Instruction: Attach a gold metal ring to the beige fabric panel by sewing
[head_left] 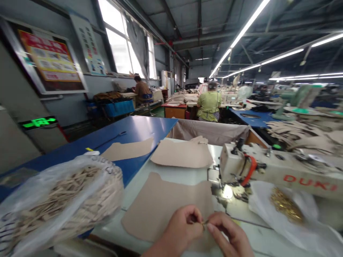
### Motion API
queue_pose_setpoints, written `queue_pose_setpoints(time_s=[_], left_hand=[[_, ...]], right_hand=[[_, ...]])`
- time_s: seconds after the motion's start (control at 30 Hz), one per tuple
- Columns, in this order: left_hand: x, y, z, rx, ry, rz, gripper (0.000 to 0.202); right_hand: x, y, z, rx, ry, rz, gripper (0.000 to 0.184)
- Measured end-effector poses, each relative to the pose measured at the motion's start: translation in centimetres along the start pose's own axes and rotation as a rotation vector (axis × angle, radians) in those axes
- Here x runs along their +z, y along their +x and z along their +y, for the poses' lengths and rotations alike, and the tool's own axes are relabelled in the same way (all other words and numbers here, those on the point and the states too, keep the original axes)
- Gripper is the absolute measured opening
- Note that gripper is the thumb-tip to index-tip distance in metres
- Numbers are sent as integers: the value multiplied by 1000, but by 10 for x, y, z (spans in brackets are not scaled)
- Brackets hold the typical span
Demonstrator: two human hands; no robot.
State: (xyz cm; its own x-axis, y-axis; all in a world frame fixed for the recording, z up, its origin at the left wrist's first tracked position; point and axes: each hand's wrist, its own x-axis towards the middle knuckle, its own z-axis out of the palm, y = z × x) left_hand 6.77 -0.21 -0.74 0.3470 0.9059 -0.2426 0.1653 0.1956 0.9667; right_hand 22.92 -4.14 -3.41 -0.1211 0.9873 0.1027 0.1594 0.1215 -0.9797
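Note:
My left hand [183, 225] and my right hand [229, 233] meet at the front of the machine table, thumbs and forefingers pinched together. Between the fingertips is a tiny brownish piece, mostly hidden and too small to name. Beneath my hands lies a beige cut fabric panel [150, 207], flat on the pale tabletop. To the right stands a white sewing machine [270, 167] with its lamp lit near the needle. A plastic bag of small gold-coloured metal pieces [288, 207] sits beside its base. At left, a large clear plastic bag [107, 196] holds many short beige strips [64, 192].
More beige panels [182, 153] lie behind, another one [128, 149] on the blue table [152, 125]. A cloth-lined bin [214, 130] adjoins the table's far edge. A person in a green top [210, 105] sits beyond; another person [141, 87] works by the windows.

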Motion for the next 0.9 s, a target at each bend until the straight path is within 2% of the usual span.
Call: queue_pose_setpoints(time_s=[0.03,0.13,0.33,0.47,0.63,0.77,0.9], left_hand=[[0,1,4,17,1,6,12],[3,4,13,64,16,31,13],[7,4,14,132,28,46,10],[4,7,12,174,47,7,10],[5,11,13,157,48,-39,13],[9,10,12,262,208,5,10],[10,7,13,378,400,23,3]], right_hand=[[2,-1,-4,-18,-11,78,26],[12,-3,-12,-34,-10,205,26],[21,-8,-14,-54,-9,336,20],[19,-8,-16,-114,27,365,17],[14,-8,-16,-143,38,394,15],[9,-10,-15,-133,24,378,16],[1,-12,-17,-36,33,325,15]])
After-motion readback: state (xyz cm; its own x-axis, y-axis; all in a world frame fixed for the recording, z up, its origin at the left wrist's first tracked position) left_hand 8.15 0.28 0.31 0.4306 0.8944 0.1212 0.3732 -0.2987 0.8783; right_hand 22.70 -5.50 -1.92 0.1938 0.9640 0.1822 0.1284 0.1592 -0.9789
